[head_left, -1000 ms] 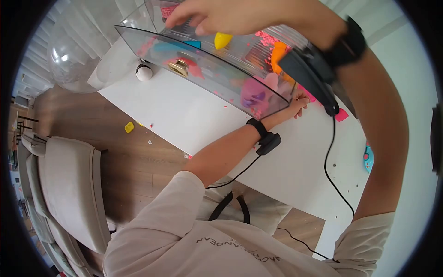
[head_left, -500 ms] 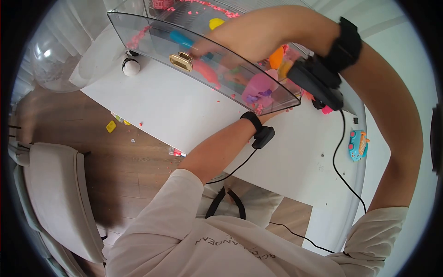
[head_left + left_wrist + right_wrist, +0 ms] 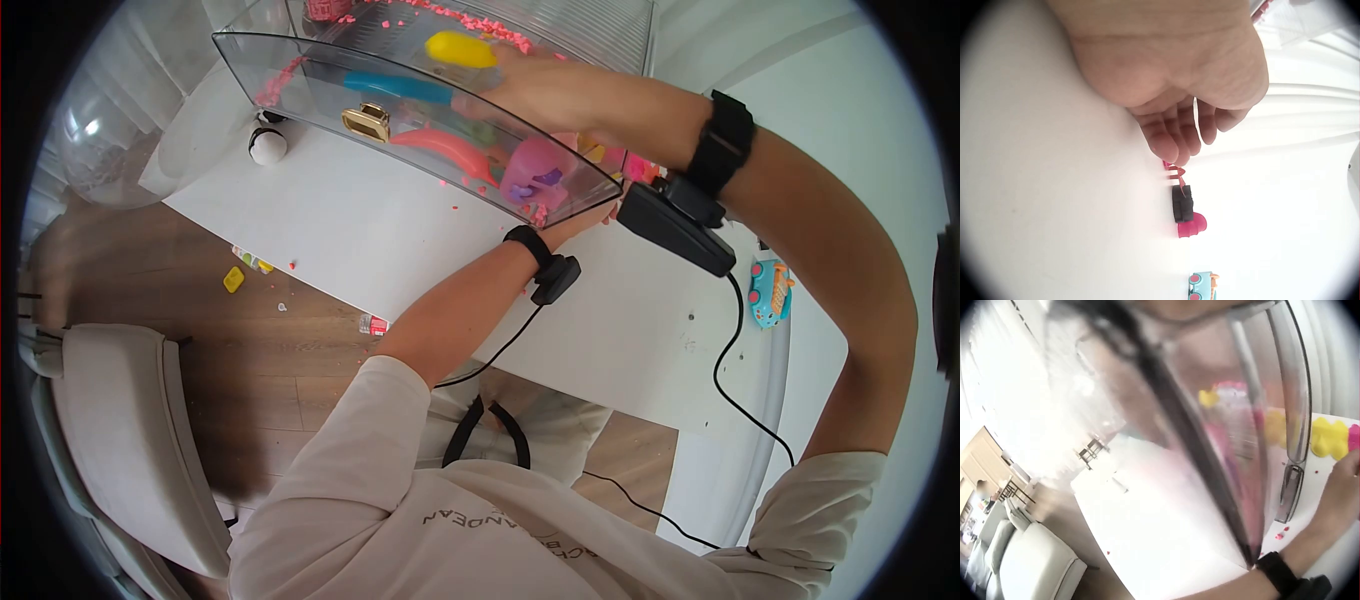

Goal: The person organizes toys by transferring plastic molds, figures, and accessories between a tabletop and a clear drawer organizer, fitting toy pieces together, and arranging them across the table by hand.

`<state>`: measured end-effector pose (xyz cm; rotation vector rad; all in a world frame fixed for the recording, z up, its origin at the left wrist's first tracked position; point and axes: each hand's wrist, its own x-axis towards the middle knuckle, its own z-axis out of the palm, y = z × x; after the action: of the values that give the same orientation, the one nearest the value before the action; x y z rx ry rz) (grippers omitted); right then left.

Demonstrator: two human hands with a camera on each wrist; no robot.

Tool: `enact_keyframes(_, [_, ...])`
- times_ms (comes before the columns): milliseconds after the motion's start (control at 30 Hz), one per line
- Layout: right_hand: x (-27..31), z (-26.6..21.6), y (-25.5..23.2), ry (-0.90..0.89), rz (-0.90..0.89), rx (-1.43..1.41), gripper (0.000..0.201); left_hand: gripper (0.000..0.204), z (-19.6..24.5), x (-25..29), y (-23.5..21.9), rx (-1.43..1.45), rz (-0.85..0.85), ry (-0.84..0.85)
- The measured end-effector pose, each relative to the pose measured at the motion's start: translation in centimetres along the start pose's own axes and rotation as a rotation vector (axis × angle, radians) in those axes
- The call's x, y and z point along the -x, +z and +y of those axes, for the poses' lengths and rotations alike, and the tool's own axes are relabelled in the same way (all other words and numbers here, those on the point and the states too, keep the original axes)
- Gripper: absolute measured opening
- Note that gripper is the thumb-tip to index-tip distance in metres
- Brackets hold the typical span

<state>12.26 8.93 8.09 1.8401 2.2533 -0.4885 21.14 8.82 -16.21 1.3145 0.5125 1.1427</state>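
Head view: right hand [image 3: 545,90] down inside a clear bin [image 3: 310,85] on the white counter [image 3: 640,330].

Nearest, a pale short-sleeved shirt [image 3: 480,545]. Left hand [image 3: 1172,81] relaxed and released, fingers loosely bent, near the counter surface by the bin's right front corner; left-wrist view puts small red pieces [image 3: 1179,171] just past its fingertips, contact unclear, then a black piece [image 3: 1182,204], a magenta piece [image 3: 1192,226] and a blue toy car [image 3: 1202,286]. Bin front carries a gold handle [image 3: 366,122]; inside, a curved coral piece [image 3: 445,148], then a blue piece [image 3: 400,87] and a yellow piece [image 3: 458,50], both close to the right hand. Its fingers are too obscured; cannot tell whether it grasps either. Pink bits [image 3: 470,18] scatter farther back. Off the counter's left side, a padded seat [image 3: 120,420] on wooden floor [image 3: 320,370].
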Motion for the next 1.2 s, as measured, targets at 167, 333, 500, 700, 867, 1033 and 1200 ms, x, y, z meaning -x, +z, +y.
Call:
enact_keyframes(167, [2.2,0.5,-3.1,-0.272,-0.286,0.072,0.075,0.017,0.8,0.1,-0.4,0.078,-0.054,-0.079])
enact_keyframes(333, [0.5,3.5,-2.6,-0.501,-0.372,0.043,0.062,0.013,3.2,-0.2,0.3,-0.067,-0.015,-0.178])
enact_keyframes(500, [3.5,1.4,-4.6,-0.333,-0.456,0.011,0.05,0.014,4.3,-0.1,0.5,0.013,0.041,-0.29])
enact_keyframes(700, [0.3,2.9,-2.1,-0.716,-0.144,0.256,0.052,0.014,3.2,0.1,0.1,-0.119,0.03,-0.117])
enact_keyframes(867, [0.7,2.3,-2.0,-0.564,-0.184,0.022,0.058,0.029,0.4,-0.8,0.0,-0.191,0.03,-0.043])
enact_keyframes(1033, [0.4,2.8,-2.0,-0.613,-0.22,0.179,0.066,0.029,-0.5,-0.8,0.1,-0.165,0.022,-0.134])
enact_keyframes(1200, [1.0,2.8,-2.2,-0.689,-0.098,0.366,0.067,0.03,-1.9,-1.5,-0.5,-0.251,-0.002,-0.065])
